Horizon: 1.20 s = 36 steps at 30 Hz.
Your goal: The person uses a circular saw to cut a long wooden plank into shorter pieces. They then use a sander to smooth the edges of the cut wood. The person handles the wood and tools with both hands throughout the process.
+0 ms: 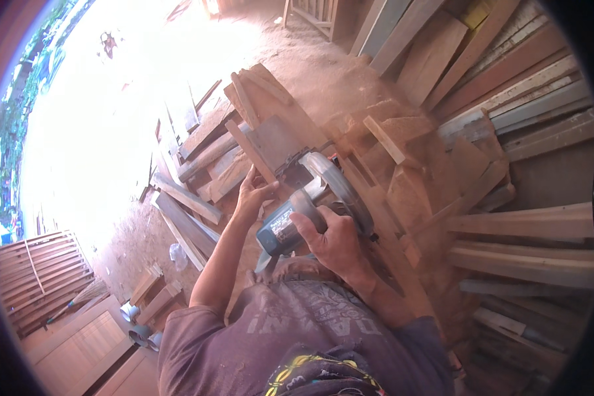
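Circular saw (306,204), corded/cordless n/k: teal motor housing, curved metal blade guard (340,188); located centre of view, just in front of wearer's torso, beside near end of wood strip. Saw handle is gripped by R hand (336,237), fingers wrapped, thumb laid fwd twd motor housing.

Wood strip (247,145), narrow, sq.-edged: laid aslant over larger board (280,135). Near end is touched by L hand (256,195), fingers at its L side, thumb spread twd saw; whether hand is fully closed on strip cannot be told.

Offcuts (214,158), mixed lengths, qty. uncounted: heaped L of strip & board. Loose block (384,140): set R of saw, amid sawdust. Floor (330,79): sawdust-covered.

Planks (521,228), assorted widths, some greyish, some reddish: stacked along R side, upper R corner incl.

Slatted wooden frame (43,280): placed lower L. Panelled wooden door (79,353): placed below same. Cylinders (138,335), bluish-grey, several: grouped nr door; exact kind cannot be told. Clear plastic scrap (177,256): on floor, L of L forearm.

Dark T-shirt (297,317), printed: worn, dusted w/ sawdust. Greenery (10,132): seen far L; adjoining area is washed out by glare.
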Available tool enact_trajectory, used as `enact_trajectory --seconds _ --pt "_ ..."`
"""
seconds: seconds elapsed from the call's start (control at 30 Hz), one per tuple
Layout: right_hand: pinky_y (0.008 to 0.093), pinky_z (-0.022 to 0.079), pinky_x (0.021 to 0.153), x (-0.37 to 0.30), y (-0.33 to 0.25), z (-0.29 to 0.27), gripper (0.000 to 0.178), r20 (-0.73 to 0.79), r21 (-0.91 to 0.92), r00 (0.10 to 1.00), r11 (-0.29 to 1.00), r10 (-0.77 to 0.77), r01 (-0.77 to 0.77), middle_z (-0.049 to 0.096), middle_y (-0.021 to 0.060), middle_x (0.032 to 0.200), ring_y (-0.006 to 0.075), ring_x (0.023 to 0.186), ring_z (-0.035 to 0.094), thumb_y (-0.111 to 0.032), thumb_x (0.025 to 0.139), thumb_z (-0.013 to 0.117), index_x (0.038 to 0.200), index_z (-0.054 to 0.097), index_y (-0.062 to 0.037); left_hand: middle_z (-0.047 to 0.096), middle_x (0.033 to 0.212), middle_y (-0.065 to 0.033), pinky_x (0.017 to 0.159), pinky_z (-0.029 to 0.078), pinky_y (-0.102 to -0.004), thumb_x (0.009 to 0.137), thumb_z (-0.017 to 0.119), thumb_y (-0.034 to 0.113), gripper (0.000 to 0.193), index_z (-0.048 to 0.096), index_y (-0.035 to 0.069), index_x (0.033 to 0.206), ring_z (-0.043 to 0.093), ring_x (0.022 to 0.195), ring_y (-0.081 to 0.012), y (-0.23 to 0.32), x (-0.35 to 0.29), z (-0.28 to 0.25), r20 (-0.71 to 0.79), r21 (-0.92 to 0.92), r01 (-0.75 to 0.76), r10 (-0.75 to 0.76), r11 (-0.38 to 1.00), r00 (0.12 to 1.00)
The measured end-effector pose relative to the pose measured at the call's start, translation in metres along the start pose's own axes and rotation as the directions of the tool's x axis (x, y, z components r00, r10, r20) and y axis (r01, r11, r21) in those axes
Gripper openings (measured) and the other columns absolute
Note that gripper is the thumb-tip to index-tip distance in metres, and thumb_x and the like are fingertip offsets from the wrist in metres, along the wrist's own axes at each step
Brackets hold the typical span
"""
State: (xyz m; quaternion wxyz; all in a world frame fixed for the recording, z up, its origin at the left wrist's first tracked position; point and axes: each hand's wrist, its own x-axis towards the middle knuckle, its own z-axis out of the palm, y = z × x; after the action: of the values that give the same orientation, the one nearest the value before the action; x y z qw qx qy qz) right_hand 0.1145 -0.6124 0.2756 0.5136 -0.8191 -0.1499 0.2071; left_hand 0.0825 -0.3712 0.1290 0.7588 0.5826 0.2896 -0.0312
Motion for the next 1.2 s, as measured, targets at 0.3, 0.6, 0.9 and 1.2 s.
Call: enact_trajectory --seconds 0.3,0.6,0.9,1.2 --pt "0.0464 0.056 0.060 0.015 -0.009 0.009 0.050 -0.050 -0.012 0.997 0.998 -0.060 0.059 0.068 0.0279 0.070 0.0436 0.071 0.075 -0.042 0.099 0.076 0.088 0.070 0.0056 0.070 0.131 -0.0204 0.093 0.063 -0.0401 0.092 0.079 0.005 0.086 0.033 0.000 0.165 0.074 0.112 -0.0294 0.018 0.008 -0.005 0.009 -0.004 -0.019 0.019 1.000 1.000" --pt "0.0456 0.056 0.059 0.031 -0.010 0.018 0.053 -0.062 -0.026 0.991 0.993 -0.116 0.114 0.068 0.0248 0.066 0.0403 0.067 0.074 -0.045 0.098 0.076 0.084 0.069 0.0053 0.070 0.134 -0.0211 0.094 0.061 -0.0382 0.096 0.073 0.001 0.085 0.026 -0.001 0.167 0.074 0.115 -0.0298 0.035 0.017 -0.012 0.033 -0.008 0.006 -0.006 1.000 0.999" --pt "0.0472 0.058 0.062 0.049 -0.022 0.024 0.060 -0.052 -0.080 0.997 0.995 -0.056 0.052 0.067 0.0250 0.066 0.0421 0.069 0.074 -0.054 0.096 0.076 0.086 0.072 0.0050 0.071 0.129 -0.0169 0.091 0.061 -0.0371 0.095 0.070 -0.002 0.079 0.033 0.001 0.165 0.074 0.108 -0.0259 0.046 0.033 -0.023 0.035 -0.054 0.021 -0.019 0.998 0.999" --pt "0.0477 0.062 0.070 0.070 -0.027 0.039 0.078 -0.062 -0.108 0.998 0.994 -0.029 0.022 0.070 0.0243 0.067 0.0417 0.070 0.076 -0.072 0.093 0.069 0.088 0.075 0.0054 0.066 0.134 -0.0165 0.093 0.060 -0.0353 0.095 0.066 -0.001 0.036 0.068 -0.001 0.131 0.067 0.122 -0.0251 0.048 0.056 -0.046 -0.047 -0.237 0.057 -0.070 0.970 0.996"
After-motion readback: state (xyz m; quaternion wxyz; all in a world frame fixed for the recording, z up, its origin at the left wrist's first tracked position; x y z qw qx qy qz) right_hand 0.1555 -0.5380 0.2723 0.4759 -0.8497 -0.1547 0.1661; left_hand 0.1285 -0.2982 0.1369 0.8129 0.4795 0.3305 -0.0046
